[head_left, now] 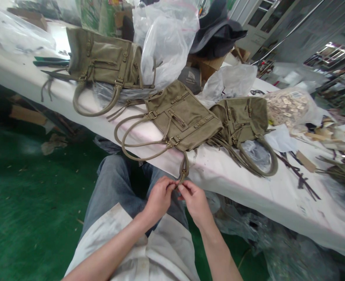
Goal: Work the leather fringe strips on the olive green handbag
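At the table's front edge, my left hand (162,192) and my right hand (193,198) meet, fingertips pinched together on the end of an olive strap (184,167). The strap hangs in a loop from the near corner of the middle olive handbag (187,113). That bag lies on its side, its two thin handles (137,150) reaching over the table edge. What exactly sits between my fingertips is too small to make out. A second olive handbag (102,54) lies to the left, and a third olive handbag (245,117) to the right, each with its handles toward me.
The white-covered table (278,199) runs slantwise across. Clear plastic bags (166,43) stand behind the handbags. A bag of small beige pieces (289,105) sits at the right, near dark loose straps (299,177). Plastic sheeting (292,246) lies below the table on the green floor (29,218).
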The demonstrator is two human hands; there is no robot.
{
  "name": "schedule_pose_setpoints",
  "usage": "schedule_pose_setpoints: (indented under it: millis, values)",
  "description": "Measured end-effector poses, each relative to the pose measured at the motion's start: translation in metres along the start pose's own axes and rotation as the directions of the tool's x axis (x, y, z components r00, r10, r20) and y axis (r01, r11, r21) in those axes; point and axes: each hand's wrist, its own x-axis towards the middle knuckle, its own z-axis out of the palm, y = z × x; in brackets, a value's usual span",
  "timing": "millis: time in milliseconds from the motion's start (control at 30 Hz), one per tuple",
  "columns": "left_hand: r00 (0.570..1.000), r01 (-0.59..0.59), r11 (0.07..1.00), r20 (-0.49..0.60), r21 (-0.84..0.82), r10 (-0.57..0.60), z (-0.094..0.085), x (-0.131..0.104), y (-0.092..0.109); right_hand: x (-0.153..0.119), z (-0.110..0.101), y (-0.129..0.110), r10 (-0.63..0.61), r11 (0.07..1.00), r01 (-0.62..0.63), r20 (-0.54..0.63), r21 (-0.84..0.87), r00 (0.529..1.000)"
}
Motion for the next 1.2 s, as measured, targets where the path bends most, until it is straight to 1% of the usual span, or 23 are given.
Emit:
schedule_pose_setpoints:
  millis: [67, 133, 200, 267, 367, 467, 533, 567, 600, 633, 667, 700, 733, 767, 800, 833, 867, 900, 1000, 1100, 1200]
  values:
    - [0.998, -0.057, 0.987, 0.001, 0.151, 0.057, -0.002, -0.001, -0.003, 0.001, 0.000, 0.002, -0.037, 0.991, 0.036, -0.005, -0.130, 0.999]
    - [0.992, -0.121, 0.948, 0.012, 0.296, 0.122, -0.004, -0.003, -0.005, 0.002, 0.000, 0.001, -0.091, 0.964, 0.086, -0.009, -0.251, 0.996]
    - [0.981, -0.182, 0.900, 0.014, 0.396, 0.193, -0.007, -0.004, -0.005, 0.002, -0.002, -0.002, -0.140, 0.923, 0.126, -0.014, -0.365, 0.990]
    - [0.970, -0.222, 0.865, 0.015, 0.450, 0.242, -0.009, -0.004, -0.005, 0.001, -0.004, -0.005, -0.158, 0.892, 0.138, -0.010, -0.431, 0.987]
    - [0.957, -0.264, 0.828, 0.023, 0.495, 0.291, -0.012, -0.003, -0.004, 0.001, -0.006, -0.007, -0.127, 0.892, 0.123, 0.020, -0.434, 0.992]
    - [0.926, -0.326, 0.760, 0.029, 0.562, 0.376, -0.013, 0.000, -0.003, 0.001, -0.006, -0.009, -0.074, 0.914, 0.082, 0.035, -0.397, 0.997]
    - [0.906, -0.347, 0.722, 0.014, 0.598, 0.424, -0.012, 0.001, -0.003, 0.000, -0.006, -0.010, -0.012, 0.934, 0.028, 0.047, -0.356, 0.999]
    - [0.903, -0.341, 0.726, -0.007, 0.597, 0.430, -0.012, 0.002, -0.003, 0.000, -0.005, -0.011, 0.033, 0.949, -0.011, 0.063, -0.316, 0.997]
    - [0.909, -0.319, 0.751, -0.039, 0.578, 0.415, -0.011, 0.002, -0.004, 0.000, -0.005, -0.012, 0.078, 0.962, -0.053, 0.084, -0.268, 0.993]
    - [0.928, -0.271, 0.797, -0.074, 0.539, 0.366, -0.011, 0.003, -0.004, -0.001, -0.004, -0.013, 0.115, 0.973, -0.091, 0.104, -0.211, 0.988]
    - [0.958, -0.185, 0.864, -0.111, 0.467, 0.265, -0.011, 0.003, -0.004, -0.001, -0.003, -0.013, 0.132, 0.981, -0.113, 0.120, -0.157, 0.984]
    - [0.984, -0.066, 0.930, -0.130, 0.362, 0.120, -0.011, 0.004, -0.004, -0.002, -0.003, -0.012, 0.130, 0.987, -0.116, 0.129, -0.113, 0.983]
    - [0.993, 0.069, 0.970, -0.110, 0.233, -0.044, -0.011, 0.004, -0.004, -0.002, -0.002, -0.012, 0.115, 0.991, -0.104, 0.140, -0.080, 0.984]
    - [0.980, 0.199, 0.975, -0.044, 0.098, -0.196, -0.012, 0.004, -0.004, -0.002, -0.002, -0.011, 0.099, 0.995, -0.093, 0.153, -0.048, 0.983]
    - [0.951, 0.306, 0.952, 0.053, -0.022, -0.304, -0.013, 0.005, -0.003, -0.002, -0.002, -0.009, 0.089, 0.996, -0.088, 0.162, -0.012, 0.983]
    - [0.919, 0.384, 0.914, 0.154, -0.130, -0.364, -0.015, 0.004, -0.002, -0.003, -0.003, -0.008, 0.085, 0.996, -0.091, 0.166, 0.024, 0.982]
    - [0.895, 0.429, 0.875, 0.240, -0.226, -0.377, -0.017, 0.004, 0.000, -0.003, -0.004, -0.007, 0.086, 0.994, -0.096, 0.161, 0.057, 0.983]
    - [0.879, 0.456, 0.835, 0.304, -0.308, -0.368, -0.019, 0.003, 0.001, -0.003, -0.005, -0.007, 0.089, 0.991, -0.103, 0.149, 0.088, 0.985]
    - [0.849, 0.516, 0.694, 0.411, -0.503, -0.334, -0.026, -0.001, 0.004, -0.004, -0.007, -0.010, 0.079, 0.986, -0.093, 0.102, 0.136, 0.992]
    - [0.801, 0.587, 0.585, 0.504, -0.560, -0.321, -0.031, -0.002, 0.008, -0.005, -0.007, -0.014, 0.057, 0.989, -0.064, 0.058, 0.136, 0.997]
    - [0.764, 0.638, 0.502, 0.563, -0.585, -0.315, -0.033, 0.001, 0.011, -0.006, -0.004, -0.015, 0.033, 0.994, -0.032, -0.004, 0.104, 0.999]
